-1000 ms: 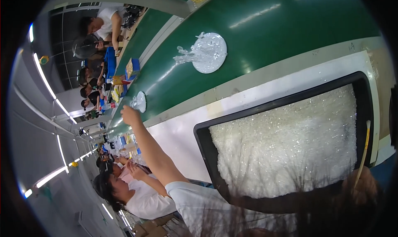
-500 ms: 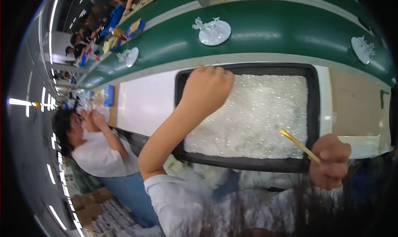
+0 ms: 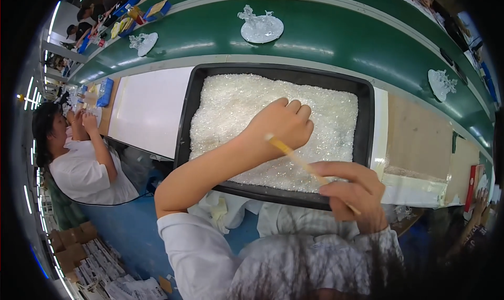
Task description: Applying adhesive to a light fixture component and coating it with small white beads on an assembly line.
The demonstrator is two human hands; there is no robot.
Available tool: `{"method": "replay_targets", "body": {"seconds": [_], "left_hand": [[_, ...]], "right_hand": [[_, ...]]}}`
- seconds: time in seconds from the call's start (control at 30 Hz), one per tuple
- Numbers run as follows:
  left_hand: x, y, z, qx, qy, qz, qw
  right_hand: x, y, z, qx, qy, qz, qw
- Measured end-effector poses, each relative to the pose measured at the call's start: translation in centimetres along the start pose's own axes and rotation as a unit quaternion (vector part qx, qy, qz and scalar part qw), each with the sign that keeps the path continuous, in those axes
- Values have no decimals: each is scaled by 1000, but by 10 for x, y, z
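Observation:
A black rectangular tray [image 3: 366, 126] lies in front of me, filled with sparkling white granules [image 3: 231, 105]. My left hand [image 3: 286, 122] is closed in a fist over the middle of the granules, knuckles up; its fingertips, and anything in them, are hidden beneath. A slim brush [image 3: 294, 157] with a pale wooden handle and a golden ferrule is pinched in my right hand [image 3: 353, 190] at the tray's near right edge. The brush's tip points up and left, overlapping my left wrist in the picture; I cannot tell whether they touch.
Beyond the tray runs a green conveyor belt [image 3: 336, 34] carrying clear branching figures on white oval bases, one being the middle figure [image 3: 261, 28]. A white board [image 3: 149, 108] lies left, a brown board [image 3: 417, 137] right. Someone in a white shirt [image 3: 86, 171] sits at left.
My left hand has moved from the tray's far left edge to its middle. The right hand has brought the brush leftward, close to the left wrist. The whole view has shifted somewhat.

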State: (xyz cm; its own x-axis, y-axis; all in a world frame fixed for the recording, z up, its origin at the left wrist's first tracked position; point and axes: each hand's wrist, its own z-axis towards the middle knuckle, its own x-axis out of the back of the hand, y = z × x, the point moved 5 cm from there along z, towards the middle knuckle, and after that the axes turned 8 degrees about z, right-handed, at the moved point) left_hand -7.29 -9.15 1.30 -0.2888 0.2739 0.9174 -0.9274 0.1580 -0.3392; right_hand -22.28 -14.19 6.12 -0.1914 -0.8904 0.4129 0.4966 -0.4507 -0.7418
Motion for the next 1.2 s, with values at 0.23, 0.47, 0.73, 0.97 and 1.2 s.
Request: {"method": "replay_targets", "body": {"seconds": [0.23, 0.47, 0.73, 0.97, 1.2], "left_hand": [[12, 20, -2, -43, -35, -137, 989], [26, 25, -4, -90, 22, -233, 968], [5, 40, -15, -123, -50, -391, 911], [17, 50, -23, -197, 12, -301, 933], [16, 47, -23, -126, -35, -425, 896]], "right_hand": [[14, 0, 1, 32, 91, 142, 985], [51, 4, 27, -46, 207, 181, 960], [39, 32, 16, -111, 331, 223, 910], [42, 48, 13, -87, 315, 86, 941], [45, 53, 16, -53, 326, 156, 931]]}}
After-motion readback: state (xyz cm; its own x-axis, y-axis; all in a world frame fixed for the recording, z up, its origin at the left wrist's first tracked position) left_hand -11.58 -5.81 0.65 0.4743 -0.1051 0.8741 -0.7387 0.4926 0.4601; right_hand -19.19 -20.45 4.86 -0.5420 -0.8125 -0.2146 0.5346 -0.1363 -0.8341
